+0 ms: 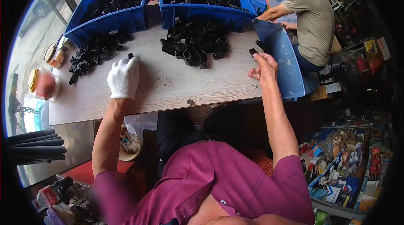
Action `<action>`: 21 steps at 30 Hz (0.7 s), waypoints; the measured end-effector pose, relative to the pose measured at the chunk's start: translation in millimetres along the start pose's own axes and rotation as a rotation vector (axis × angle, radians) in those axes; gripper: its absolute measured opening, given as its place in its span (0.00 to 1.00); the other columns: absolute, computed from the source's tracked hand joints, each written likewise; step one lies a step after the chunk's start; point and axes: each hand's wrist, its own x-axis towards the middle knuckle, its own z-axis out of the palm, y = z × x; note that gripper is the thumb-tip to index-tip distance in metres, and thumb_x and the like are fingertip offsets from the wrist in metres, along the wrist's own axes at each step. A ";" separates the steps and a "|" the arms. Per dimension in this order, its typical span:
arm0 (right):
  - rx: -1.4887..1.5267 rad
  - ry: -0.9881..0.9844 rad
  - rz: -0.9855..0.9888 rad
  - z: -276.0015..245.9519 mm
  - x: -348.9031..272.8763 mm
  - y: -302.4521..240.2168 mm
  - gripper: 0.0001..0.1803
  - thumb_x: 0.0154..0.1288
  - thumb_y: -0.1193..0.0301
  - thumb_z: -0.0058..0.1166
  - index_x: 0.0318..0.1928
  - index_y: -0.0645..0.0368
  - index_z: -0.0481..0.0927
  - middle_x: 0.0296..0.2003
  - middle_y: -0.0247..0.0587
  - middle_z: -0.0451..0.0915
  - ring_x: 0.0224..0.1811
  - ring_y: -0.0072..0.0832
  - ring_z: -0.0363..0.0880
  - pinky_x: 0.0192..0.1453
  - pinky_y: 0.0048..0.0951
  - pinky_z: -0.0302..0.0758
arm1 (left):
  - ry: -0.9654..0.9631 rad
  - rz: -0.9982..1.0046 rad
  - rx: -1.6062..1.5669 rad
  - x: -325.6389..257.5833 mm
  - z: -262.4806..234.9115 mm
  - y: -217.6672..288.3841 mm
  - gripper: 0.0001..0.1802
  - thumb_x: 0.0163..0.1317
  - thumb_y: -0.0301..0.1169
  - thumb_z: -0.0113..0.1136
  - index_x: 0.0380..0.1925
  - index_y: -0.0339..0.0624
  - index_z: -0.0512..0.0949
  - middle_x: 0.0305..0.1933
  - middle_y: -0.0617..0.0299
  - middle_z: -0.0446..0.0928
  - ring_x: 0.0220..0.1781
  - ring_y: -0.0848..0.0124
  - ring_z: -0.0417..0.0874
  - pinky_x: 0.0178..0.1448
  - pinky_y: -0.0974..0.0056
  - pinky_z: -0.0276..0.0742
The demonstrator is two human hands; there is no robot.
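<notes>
Bare tabletop [181,84] between gloved left hand [123,77] and right hand [263,68], each grip pinching a black clip [253,51].

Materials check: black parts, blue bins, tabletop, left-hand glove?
Black parts: likely moulded plastic, matte, blocky shapes. Blue bins: rigid plastic, slight sheen, moulded rims. Tabletop: wood or wood-look laminate, pale grain, dull. Glove on left hand: white knit fabric, probably cotton, soft folds. Right hand is bare, pinching one black part.

The scene is evenly lit by soft daylight entering from the left. Shadows are faint. Straight edges are bent by fisheye distortion, black corners are seen, and the rim is slightly blurred.
</notes>
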 end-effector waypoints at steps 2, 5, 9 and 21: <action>-0.021 -0.028 -0.040 -0.6 1.6 0.7 0.24 0.65 0.65 0.69 0.59 0.59 0.77 0.16 0.31 0.70 0.17 0.28 0.79 0.26 0.36 0.86 | -0.008 0.028 -0.037 -5.4 -4.6 9.5 0.05 0.59 0.28 0.64 0.35 0.53 0.84 0.32 0.59 0.81 0.36 0.55 0.83 0.36 0.53 0.81; -0.091 -0.205 -0.064 19.8 -12.2 -2.1 0.26 0.65 0.65 0.69 0.60 0.59 0.77 0.15 0.29 0.70 0.15 0.25 0.77 0.26 0.33 0.86 | -0.009 0.038 -0.062 -7.7 -9.1 19.7 0.06 0.59 0.27 0.64 0.35 0.53 0.83 0.33 0.60 0.80 0.35 0.55 0.82 0.36 0.54 0.81; -0.234 -0.388 -0.112 47.3 -21.2 -5.5 0.25 0.65 0.66 0.68 0.60 0.59 0.79 0.15 0.29 0.71 0.14 0.22 0.75 0.23 0.30 0.82 | -0.040 0.089 -0.090 -10.2 -13.1 23.6 0.07 0.58 0.27 0.63 0.36 0.54 0.83 0.33 0.61 0.80 0.37 0.57 0.82 0.36 0.55 0.80; -0.550 -0.415 -0.173 72.1 -12.6 -3.2 0.15 0.60 0.68 0.69 0.46 0.59 0.84 0.27 0.37 0.81 0.18 0.23 0.75 0.20 0.27 0.77 | 0.012 0.028 -0.218 -1.1 -18.4 27.2 0.07 0.61 0.30 0.65 0.40 0.51 0.83 0.36 0.62 0.83 0.38 0.56 0.84 0.41 0.54 0.81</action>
